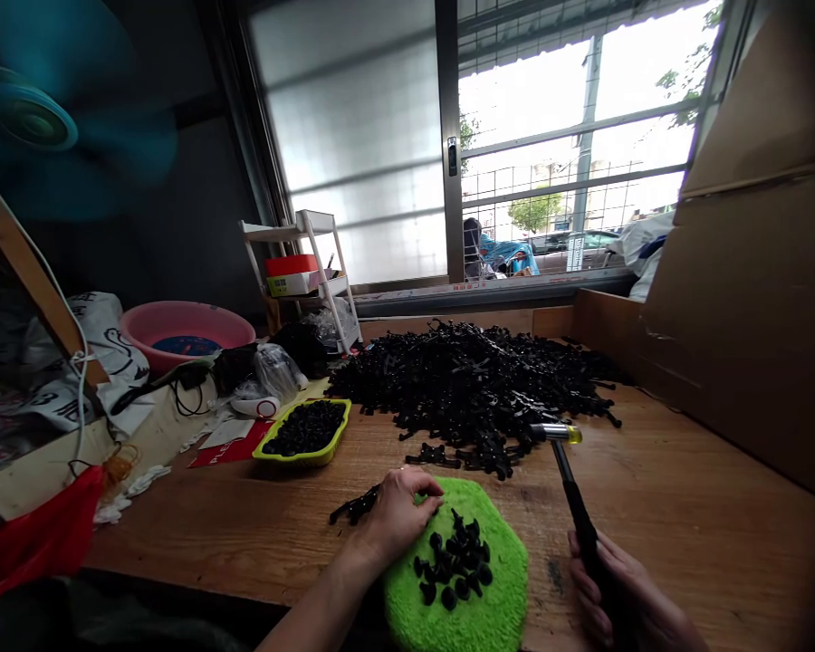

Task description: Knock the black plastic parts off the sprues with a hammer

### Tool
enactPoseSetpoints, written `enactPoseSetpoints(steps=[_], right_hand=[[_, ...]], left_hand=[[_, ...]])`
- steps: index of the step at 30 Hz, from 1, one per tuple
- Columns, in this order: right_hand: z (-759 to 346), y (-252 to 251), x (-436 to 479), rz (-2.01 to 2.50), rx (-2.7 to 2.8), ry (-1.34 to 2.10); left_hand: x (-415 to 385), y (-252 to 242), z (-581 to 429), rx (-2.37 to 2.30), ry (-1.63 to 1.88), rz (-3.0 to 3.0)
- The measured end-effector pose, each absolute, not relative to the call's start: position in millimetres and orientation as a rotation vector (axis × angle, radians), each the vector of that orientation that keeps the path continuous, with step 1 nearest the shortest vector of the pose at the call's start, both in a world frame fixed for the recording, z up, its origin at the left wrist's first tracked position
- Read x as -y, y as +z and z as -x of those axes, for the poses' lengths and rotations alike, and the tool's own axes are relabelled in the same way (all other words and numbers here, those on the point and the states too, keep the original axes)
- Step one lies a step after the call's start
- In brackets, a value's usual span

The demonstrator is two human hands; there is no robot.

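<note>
A teal electric fan [33, 118] blurs at ten o'clock, and a pink plastic basin [177, 315] sits at nine o'clock. A white shelf rack [312, 220] stands at eleven o'clock before a frosted sliding window [359, 145]. A cardboard sheet [753, 272] rises at three o'clock; a red cloth [41, 543] lies at eight o'clock.

Teal fan blades [88, 136] blurred; heaped black parts [468, 389] too small to tell

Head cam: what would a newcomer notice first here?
A big heap of black plastic parts dominates the middle of the wooden table. In front of it, the left hand rests on a bright green fuzzy pad with small black pieces on it, while the right hand grips a hammer. A blurred blue fan fills the top left.
</note>
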State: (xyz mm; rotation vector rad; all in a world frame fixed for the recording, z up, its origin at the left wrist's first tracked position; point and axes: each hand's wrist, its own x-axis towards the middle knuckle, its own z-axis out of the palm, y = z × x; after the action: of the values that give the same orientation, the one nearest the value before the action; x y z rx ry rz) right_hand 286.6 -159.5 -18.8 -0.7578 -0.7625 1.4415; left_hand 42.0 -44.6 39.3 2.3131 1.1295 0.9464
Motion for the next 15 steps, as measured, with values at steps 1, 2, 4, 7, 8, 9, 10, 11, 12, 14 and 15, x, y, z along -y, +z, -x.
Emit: enactPoseSetpoints(steps=[1,2,4,7,8,9,10,11,12,14,15], right_hand=[[-286,-19,160,0.76,0.76,1.442],[-286,-18,160,0.761,0.757,1.444],[-287,-18,160,0.763,0.754,1.453],[-289,-20,161,0.762,0.744,1.469],[-289,-21,162,0.761,0.744,1.474],[-290,-22,162,0.76,0.749,1.481],[-291,-23,162,0.757,0.755,1.489],[-292,-24,162,0.75,0.766,1.498],[-292,-25,162,0.745,0.777,1.508],[-292,-26,162,0.735,0.794,1.523],[-292,-27,162,0.738,0.793,1.518]], left_hand=[[45,40,-39,-1.128,0.969,-2.294],[45,42,-35,-1.133,1.0,-2.272],[48,47,-25,-1.165,1.061,-2.237],[57,56,-8,-1.232,1.059,-2.237],[61,59,-2,-1.251,1.043,-2.234],[66,60,2,-1.263,1.025,-2.229],[72,61,5,-1.263,1.0,-2.225],[77,61,8,-1.249,0.965,-2.232],[83,60,9,-1.223,0.922,-2.252],[91,56,11,-1.137,0.817,-2.331],[94,52,11,-1.091,0.769,-2.378]])
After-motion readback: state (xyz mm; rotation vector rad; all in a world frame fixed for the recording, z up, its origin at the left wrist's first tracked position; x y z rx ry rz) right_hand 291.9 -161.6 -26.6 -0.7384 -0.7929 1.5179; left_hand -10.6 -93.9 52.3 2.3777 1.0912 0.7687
